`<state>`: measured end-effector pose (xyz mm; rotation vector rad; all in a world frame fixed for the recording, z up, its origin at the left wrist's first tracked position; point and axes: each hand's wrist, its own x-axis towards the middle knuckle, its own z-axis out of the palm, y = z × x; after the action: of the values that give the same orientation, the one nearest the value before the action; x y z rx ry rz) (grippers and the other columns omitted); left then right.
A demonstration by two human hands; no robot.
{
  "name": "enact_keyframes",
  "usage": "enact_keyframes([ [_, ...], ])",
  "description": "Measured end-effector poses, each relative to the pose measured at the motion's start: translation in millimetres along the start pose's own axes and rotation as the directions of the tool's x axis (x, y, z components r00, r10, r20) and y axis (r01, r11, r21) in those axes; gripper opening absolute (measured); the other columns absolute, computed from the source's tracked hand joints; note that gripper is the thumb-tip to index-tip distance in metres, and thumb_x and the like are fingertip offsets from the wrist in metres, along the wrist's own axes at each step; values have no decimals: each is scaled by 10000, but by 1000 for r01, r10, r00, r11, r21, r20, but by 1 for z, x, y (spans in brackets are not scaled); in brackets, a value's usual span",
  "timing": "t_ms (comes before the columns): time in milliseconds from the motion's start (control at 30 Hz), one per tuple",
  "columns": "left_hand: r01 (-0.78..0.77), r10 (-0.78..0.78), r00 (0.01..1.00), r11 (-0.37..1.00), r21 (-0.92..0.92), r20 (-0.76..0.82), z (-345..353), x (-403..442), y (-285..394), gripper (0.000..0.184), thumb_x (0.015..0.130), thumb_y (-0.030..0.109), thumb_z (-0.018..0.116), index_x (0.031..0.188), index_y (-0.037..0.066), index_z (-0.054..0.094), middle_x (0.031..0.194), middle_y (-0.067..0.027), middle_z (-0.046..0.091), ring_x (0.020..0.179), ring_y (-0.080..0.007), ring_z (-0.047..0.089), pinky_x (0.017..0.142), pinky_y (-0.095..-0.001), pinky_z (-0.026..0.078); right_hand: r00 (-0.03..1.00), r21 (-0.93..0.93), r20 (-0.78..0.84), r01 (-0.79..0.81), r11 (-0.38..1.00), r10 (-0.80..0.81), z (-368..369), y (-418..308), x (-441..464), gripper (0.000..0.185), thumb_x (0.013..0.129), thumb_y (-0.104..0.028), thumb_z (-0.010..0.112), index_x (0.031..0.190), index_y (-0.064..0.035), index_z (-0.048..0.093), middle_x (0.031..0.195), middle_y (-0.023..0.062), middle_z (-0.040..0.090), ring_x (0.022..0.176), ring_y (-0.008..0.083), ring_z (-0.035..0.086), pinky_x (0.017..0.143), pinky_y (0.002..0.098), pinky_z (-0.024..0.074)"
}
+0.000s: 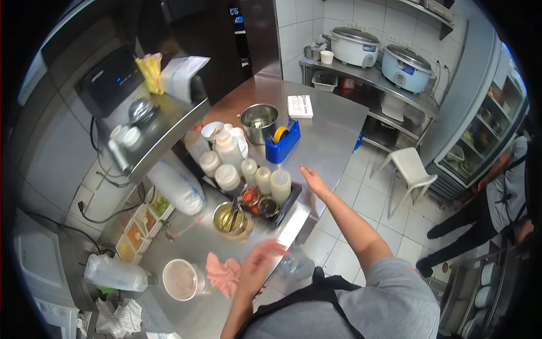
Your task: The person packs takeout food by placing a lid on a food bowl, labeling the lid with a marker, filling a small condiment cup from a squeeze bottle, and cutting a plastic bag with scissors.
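My left hand [261,264], blurred by motion, is over the steel counter's front edge, its fingers loosely apart and nothing visible in them. A pink cloth [223,273] lies just left of it, beside a white tub [180,279]. Further right, my right hand [313,181] reaches over the counter, fingers outstretched and empty. Near it are a blue tape dispenser [283,146] and a black tray [289,206] with squeeze bottles [280,185] and sauce containers. A steel pot [230,219] with utensils stands between my left hand and the bottles.
A steel bowl [259,120] and white box [300,107] stand at the counter's back. A shelf [169,133] overhangs the left side. Beyond are two rice cookers [354,46], a white chair [410,170], a glass-door fridge [480,124] and another person [499,195] at right.
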<state>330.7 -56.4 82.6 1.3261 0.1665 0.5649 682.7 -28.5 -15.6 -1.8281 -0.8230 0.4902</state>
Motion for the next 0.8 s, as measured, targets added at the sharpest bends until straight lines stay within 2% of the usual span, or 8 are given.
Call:
enact_keyframes([
  [167, 248, -274, 924, 960, 127, 265, 59, 54, -38, 380, 925, 44, 520, 1293, 21, 428, 1128, -115, 597, 1082, -175, 558, 950, -327, 404, 992, -157, -27, 120, 980, -126, -16, 22, 123, 711, 901, -556, 436, 1328, 13, 424, 1326, 235, 441, 1269, 367, 380, 1074, 404, 277],
  [267, 344, -348, 921, 938, 51, 175, 73, 66, -51, 397, 932, 57, 517, 1311, 25, 404, 1139, -109, 591, 1114, -181, 540, 973, -332, 390, 994, 28, -104, 40, 999, -37, -25, 25, 208, 768, 895, -600, 394, 1355, 15, 381, 1377, 239, 398, 1305, 374, 339, 1090, 399, 250],
  [400, 431, -426, 900, 901, -52, 91, 70, 55, -93, 408, 935, 47, 508, 1322, 7, 385, 1145, -116, 587, 1131, -199, 538, 998, -328, 373, 990, 60, -68, 130, 990, -126, -15, 30, 279, 752, 909, -592, 358, 1359, 10, 381, 1383, 239, 400, 1317, 361, 336, 1094, 379, 248],
  [500, 452, -448, 891, 889, -64, 69, 72, 55, -107, 397, 938, 46, 500, 1317, 1, 390, 1143, -116, 588, 1124, -200, 543, 994, -328, 380, 990, 214, 67, 104, 971, -121, -4, 37, 270, 690, 920, -570, 360, 1309, -8, 454, 1348, 225, 449, 1283, 339, 392, 1085, 372, 259],
  [533, 442, -439, 896, 894, -68, 60, 75, 59, -108, 393, 939, 48, 500, 1315, 1, 393, 1142, -116, 588, 1121, -199, 545, 991, -328, 384, 995, 253, -4, 101, 962, -104, -5, 33, 259, 586, 920, -529, 415, 1190, -25, 542, 1215, 193, 554, 1139, 338, 504, 1014, 400, 318],
  [633, 477, -476, 879, 877, -59, 26, 89, 77, -106, 387, 942, 58, 500, 1311, 1, 399, 1142, -117, 587, 1116, -201, 549, 985, -327, 392, 988, 6, -118, 100, 995, -98, -15, 60, 236, 492, 891, -485, 510, 1090, -39, 564, 1024, 156, 592, 973, 327, 542, 914, 409, 354],
  [700, 498, -497, 867, 862, -98, 35, 97, 93, -111, 395, 937, 69, 517, 1309, 2, 404, 1145, -118, 585, 1105, -202, 554, 975, -320, 401, 903, -215, -229, 318, 923, -364, -21, 71, 185, 461, 855, -463, 576, 1054, -47, 569, 908, 136, 572, 890, 310, 537, 853, 395, 362],
  [800, 451, -435, 891, 883, -132, 133, 100, 123, -137, 394, 930, 101, 538, 1296, 6, 427, 1146, -114, 586, 1084, -201, 567, 951, -329, 427, 968, -116, -152, 185, 976, -202, -34, 65, 168, 364, 792, -397, 640, 963, -75, 636, 917, 136, 576, 918, 304, 534, 885, 404, 366],
])
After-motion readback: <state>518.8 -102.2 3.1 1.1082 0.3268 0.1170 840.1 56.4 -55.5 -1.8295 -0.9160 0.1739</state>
